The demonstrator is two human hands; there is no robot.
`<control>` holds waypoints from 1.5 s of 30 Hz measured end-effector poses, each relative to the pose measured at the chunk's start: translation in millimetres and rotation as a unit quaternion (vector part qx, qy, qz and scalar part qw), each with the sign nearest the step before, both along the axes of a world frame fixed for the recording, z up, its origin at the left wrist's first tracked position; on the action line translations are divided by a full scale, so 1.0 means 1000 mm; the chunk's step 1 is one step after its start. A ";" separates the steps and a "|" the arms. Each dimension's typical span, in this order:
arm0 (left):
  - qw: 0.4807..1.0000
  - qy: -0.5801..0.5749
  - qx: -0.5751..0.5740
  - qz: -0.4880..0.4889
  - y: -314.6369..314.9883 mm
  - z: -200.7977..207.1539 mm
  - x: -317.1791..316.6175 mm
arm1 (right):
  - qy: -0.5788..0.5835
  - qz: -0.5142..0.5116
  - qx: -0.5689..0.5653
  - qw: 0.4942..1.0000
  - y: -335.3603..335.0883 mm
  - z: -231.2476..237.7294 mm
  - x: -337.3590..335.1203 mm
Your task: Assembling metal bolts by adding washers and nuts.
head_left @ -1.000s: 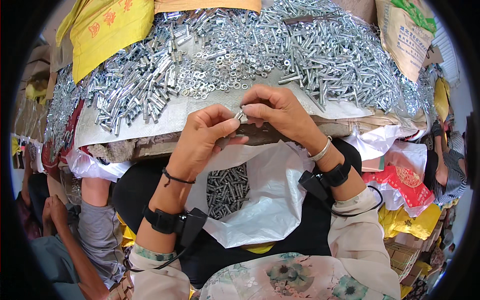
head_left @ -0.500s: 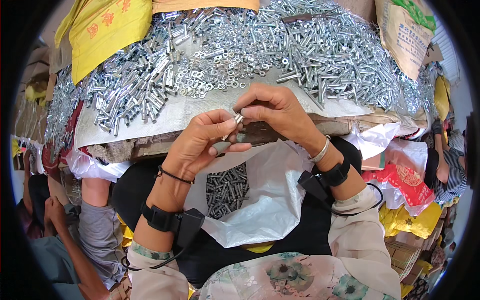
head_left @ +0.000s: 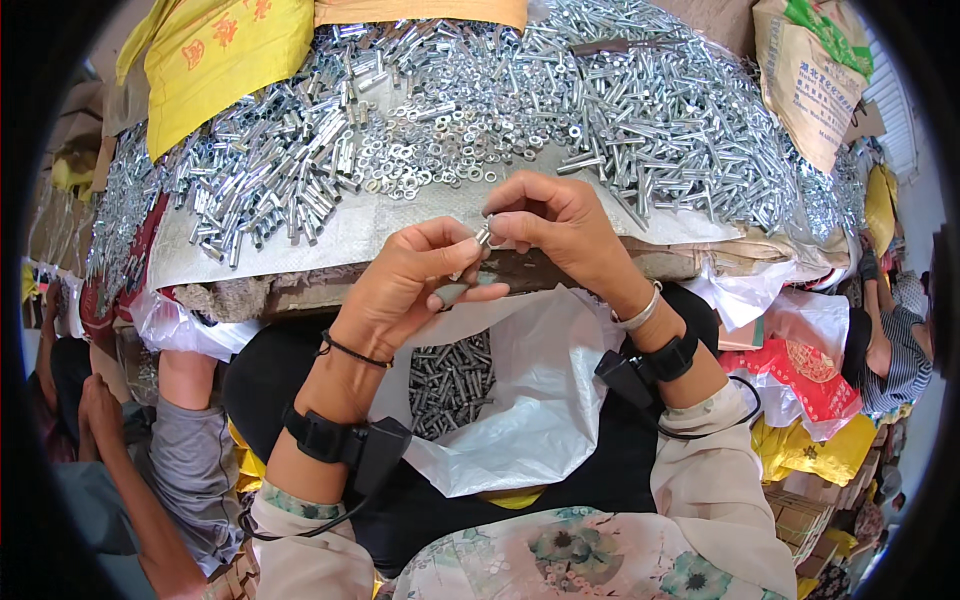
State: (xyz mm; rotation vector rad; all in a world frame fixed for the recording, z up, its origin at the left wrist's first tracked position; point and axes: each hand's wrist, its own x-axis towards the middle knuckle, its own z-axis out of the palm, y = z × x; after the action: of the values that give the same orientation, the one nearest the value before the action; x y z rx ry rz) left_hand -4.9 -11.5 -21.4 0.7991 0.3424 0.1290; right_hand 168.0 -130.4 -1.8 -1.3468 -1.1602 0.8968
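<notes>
My left hand is closed in a pinch around a short shiny metal bolt, held tilted over the table's near edge. At the bolt's upper end my right hand pinches a small metal ring; whether it is a washer or a nut I cannot tell. The fingertips of both hands almost meet. A grey cover sits on one finger of my left hand. Below them, a white plastic bag lies open in my lap, holding many dark metal bolts.
Metal sleeves are heaped at the left of the table, flat washers in the middle, long bolts at the right. A yellow sack and a beige sack flank them. People sit at left and right.
My right hand has shifted slightly to the right and its fingertips have changed grip at the bolt's end. The left hand keeps its hold, nearly in place.
</notes>
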 end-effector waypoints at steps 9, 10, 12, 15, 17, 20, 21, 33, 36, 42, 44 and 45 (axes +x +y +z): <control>0.991 0.055 0.103 0.065 -0.005 0.003 0.002 | 0.087 -0.077 0.036 0.993 0.004 -0.013 -0.011; 0.991 0.054 0.103 0.063 -0.005 0.005 0.003 | 0.077 -0.096 0.026 0.992 0.004 -0.013 -0.008; 0.994 0.039 0.087 0.055 -0.008 0.007 0.003 | 0.070 -0.116 0.013 0.991 0.003 -0.016 -0.006; 0.990 0.060 0.109 0.064 -0.010 0.004 0.005 | -0.003 -0.096 0.032 0.995 0.006 -0.019 -0.009; 0.989 0.071 0.119 0.056 -0.011 0.011 0.004 | 0.026 -0.114 0.051 0.992 0.007 -0.018 -0.012; 0.990 0.069 0.112 0.046 -0.008 0.008 0.003 | 0.033 -0.095 0.051 0.994 0.007 -0.018 -0.009; 0.993 0.057 0.096 0.042 -0.007 0.006 0.003 | 0.042 -0.081 0.054 0.994 0.006 -0.019 -0.008; 0.998 0.008 0.065 0.023 -0.009 0.004 0.002 | 0.056 0.032 -0.014 0.998 -0.002 -0.002 0.004; 0.998 0.009 0.064 0.026 -0.008 0.004 0.003 | 0.032 0.028 0.007 0.999 -0.001 -0.002 0.005; 0.966 0.032 0.249 0.061 -0.010 -0.002 0.001 | -0.028 -0.036 -0.077 0.996 0.003 0.000 -0.003; 0.963 0.031 0.254 0.083 -0.013 -0.002 0.002 | -0.060 -0.057 -0.012 0.997 0.006 -0.012 -0.008; 0.959 0.030 0.261 0.107 -0.013 -0.002 0.002 | -0.091 -0.076 0.054 0.992 0.010 -0.012 -0.016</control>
State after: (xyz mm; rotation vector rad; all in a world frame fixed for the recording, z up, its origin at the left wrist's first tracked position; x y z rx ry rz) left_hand -3.3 -24.6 -23.2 1.2892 0.4611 0.4093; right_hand 152.0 -120.1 -13.6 -1.4290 -1.2077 0.6038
